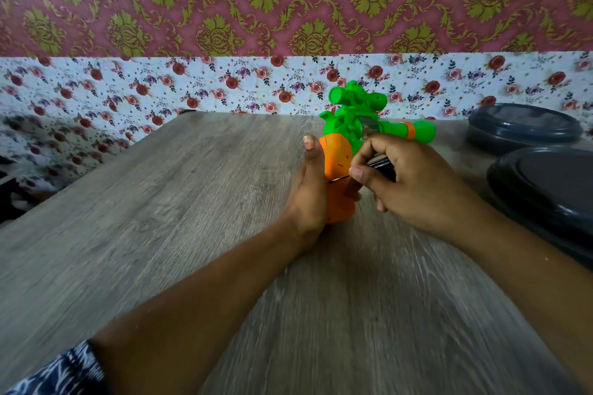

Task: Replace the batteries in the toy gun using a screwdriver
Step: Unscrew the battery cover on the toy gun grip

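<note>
A green toy gun [353, 115] with an orange grip [338, 167] lies on the wooden table, its barrel pointing right. My left hand [308, 189] holds the orange grip from the left, thumb raised along it. My right hand [407, 183] pinches a black-handled screwdriver [380, 165], and its thin metal shaft reaches left onto the side of the orange grip. Most of the screwdriver handle is hidden inside my fingers. No batteries are in sight.
Two dark round lidded containers sit at the right, one at the back [523, 127] and one nearer [548, 196], close to my right forearm. The grey wood table [160, 218] stretches left and toward me. A floral wall stands behind the table.
</note>
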A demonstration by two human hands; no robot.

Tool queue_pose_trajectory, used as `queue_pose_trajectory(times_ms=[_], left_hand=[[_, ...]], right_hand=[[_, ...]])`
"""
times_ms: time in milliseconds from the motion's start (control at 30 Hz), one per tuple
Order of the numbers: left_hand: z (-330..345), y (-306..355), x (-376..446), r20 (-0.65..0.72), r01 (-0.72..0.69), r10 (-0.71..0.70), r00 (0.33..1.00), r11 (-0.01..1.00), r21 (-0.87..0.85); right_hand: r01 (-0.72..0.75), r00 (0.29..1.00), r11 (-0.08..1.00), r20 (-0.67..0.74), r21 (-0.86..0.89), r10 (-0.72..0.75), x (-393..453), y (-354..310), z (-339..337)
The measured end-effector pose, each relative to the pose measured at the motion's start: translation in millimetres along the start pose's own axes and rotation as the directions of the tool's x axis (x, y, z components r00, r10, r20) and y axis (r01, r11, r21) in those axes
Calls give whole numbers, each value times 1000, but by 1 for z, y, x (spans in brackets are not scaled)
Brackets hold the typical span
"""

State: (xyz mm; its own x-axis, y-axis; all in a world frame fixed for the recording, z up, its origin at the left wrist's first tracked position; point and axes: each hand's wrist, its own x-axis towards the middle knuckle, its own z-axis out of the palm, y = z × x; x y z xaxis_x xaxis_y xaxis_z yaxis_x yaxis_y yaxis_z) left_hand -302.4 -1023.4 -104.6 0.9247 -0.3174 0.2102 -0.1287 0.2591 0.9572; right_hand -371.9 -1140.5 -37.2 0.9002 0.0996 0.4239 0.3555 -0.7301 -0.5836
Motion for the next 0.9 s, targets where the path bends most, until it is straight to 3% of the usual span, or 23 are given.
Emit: queue_pose_trajectory(times_ms=[133, 600, 667, 800, 900], left_hand=[[-2, 0, 3, 16, 43, -43, 999, 999, -14], [-5, -5, 6, 28, 10, -9, 1000, 1000, -19], [-4, -4, 5, 25, 4, -3, 1000, 1000, -10], [-4, -2, 6, 4, 50, -50, 999, 999, -18], [-5, -1, 6, 21, 45, -45, 999, 999, -15]], right_hand=[[12, 1000, 970, -8, -245, -14, -1, 1, 1], [42, 999, 998, -12, 51, -41, 0, -2, -1], [28, 999, 999, -21, 21, -27, 0, -1, 3], [9, 1000, 978, -12, -210, -12, -1, 1, 4], [18, 1000, 985, -9, -174, -20, -2, 0, 2]])
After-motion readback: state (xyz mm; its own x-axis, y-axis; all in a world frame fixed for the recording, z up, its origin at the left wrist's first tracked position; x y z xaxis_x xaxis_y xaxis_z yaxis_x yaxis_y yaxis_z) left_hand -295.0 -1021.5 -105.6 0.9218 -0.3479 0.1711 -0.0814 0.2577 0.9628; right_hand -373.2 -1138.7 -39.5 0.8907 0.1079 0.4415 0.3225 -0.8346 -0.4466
